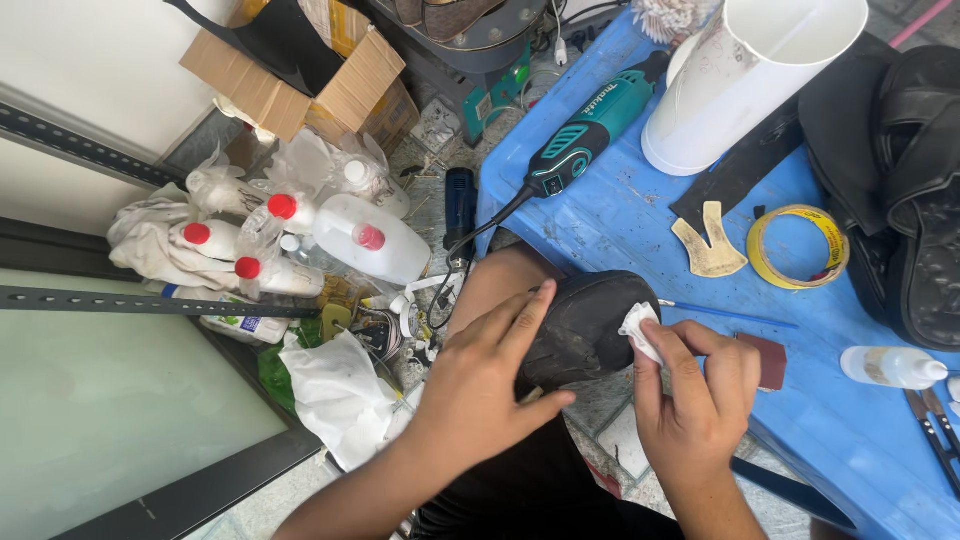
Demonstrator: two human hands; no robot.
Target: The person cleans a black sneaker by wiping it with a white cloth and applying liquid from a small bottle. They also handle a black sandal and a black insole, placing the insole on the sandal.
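A black shoe (590, 318) rests on my knee at the centre of the view, its toe pointing right. My left hand (480, 385) grips it from the left, fingers spread over the upper. My right hand (695, 395) pinches a small white cloth (638, 330) and presses it against the shoe's toe. A thin blue-handled brush (730, 316) lies on the blue table (850, 430) just behind the shoe.
On the blue table lie a teal rotary tool (585, 135), a white bucket (745, 80), a yellow tape roll (798, 247), a tan leather scrap (708, 242), a clear glue bottle (890, 366) and black sandals (915, 190). Red-capped bottles (300, 235) and rags clutter the floor at left.
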